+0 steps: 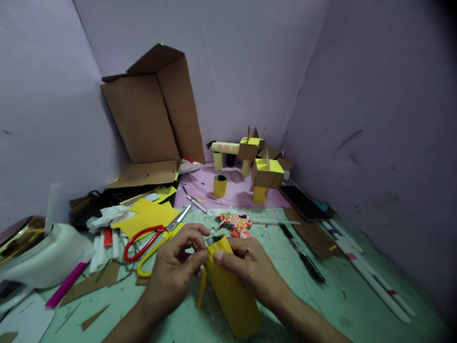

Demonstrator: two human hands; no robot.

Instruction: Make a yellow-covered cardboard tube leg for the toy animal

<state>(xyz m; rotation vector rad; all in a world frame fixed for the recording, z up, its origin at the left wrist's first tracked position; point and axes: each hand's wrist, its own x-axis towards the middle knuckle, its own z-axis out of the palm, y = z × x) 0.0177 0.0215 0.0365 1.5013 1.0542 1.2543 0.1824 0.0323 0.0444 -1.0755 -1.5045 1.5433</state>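
My right hand [252,264] is wrapped round the upper end of a yellow paper tube [233,295], its thumb pressed on the near side. The tube slants down toward me, and its dark inside shows at the top rim. At that rim's left edge, my left hand [180,262] has thumb and fingertips pinched together; what they grip is too small to make out. Below those fingers hangs a narrow yellow strip [201,288]. Scissors [164,233] with one red and one yellow handle lie just beyond my left hand. A patterned scrap [236,224] lies past the tube.
Behind stand a short yellow tube [220,186], a yellow box-headed figure [267,174] and a spotted animal figure [226,148]. A cardboard box [153,109] leans at the back left. A white pot [57,257] stands left; a brush [302,252], phone [303,202] and white sticks [371,271] lie right.
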